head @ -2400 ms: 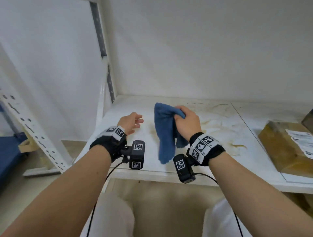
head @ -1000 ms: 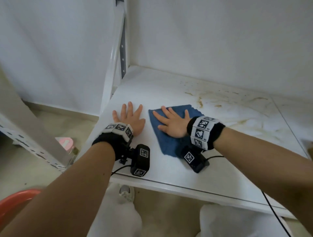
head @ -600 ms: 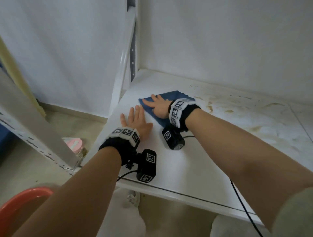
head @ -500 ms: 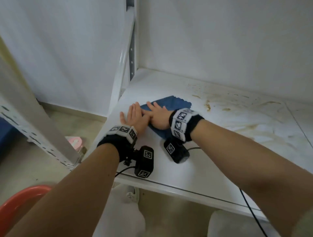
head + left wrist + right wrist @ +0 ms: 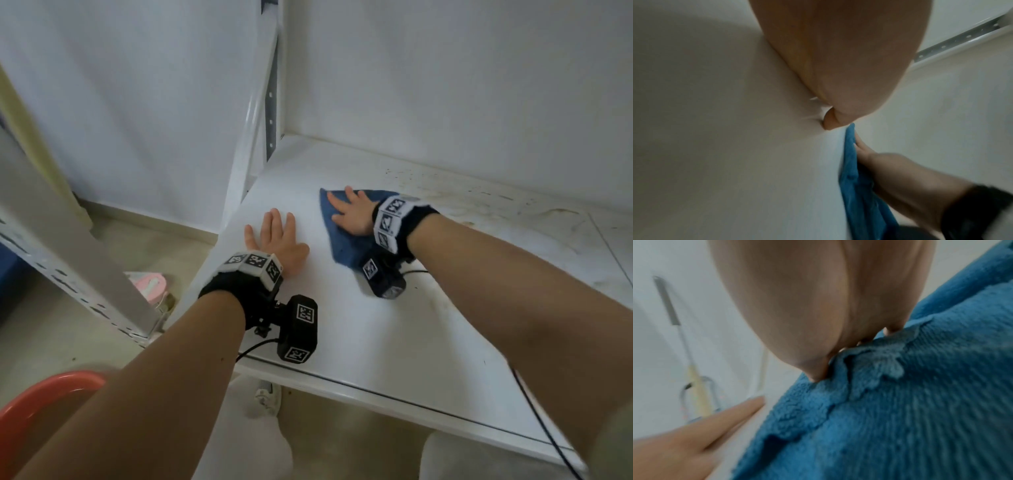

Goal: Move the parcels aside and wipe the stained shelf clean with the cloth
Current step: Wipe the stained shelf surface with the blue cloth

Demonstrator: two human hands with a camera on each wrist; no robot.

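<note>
Right hand (image 5: 352,214) flat on the blue cloth (image 5: 346,245), palm down, fingers straight and slightly spread, pressing it onto the white shelf (image 5: 376,342). Nothing gripped. Cloth lies flat, bunched a little under the palm in the right wrist view, toward the shelf's back-left area. Left hand (image 5: 275,241) is just left of the cloth, not touching it, palm flat on bare shelf, fingers straight and close together, thumb out to the side. Brown stains (image 5: 479,205) run along the shelf's back edge, right of the cloth. Shelf upright (image 5: 251,113) stands at the back-left corner. Red tub rim (image 5: 41,394) on the floor, left of the shelf.
</note>
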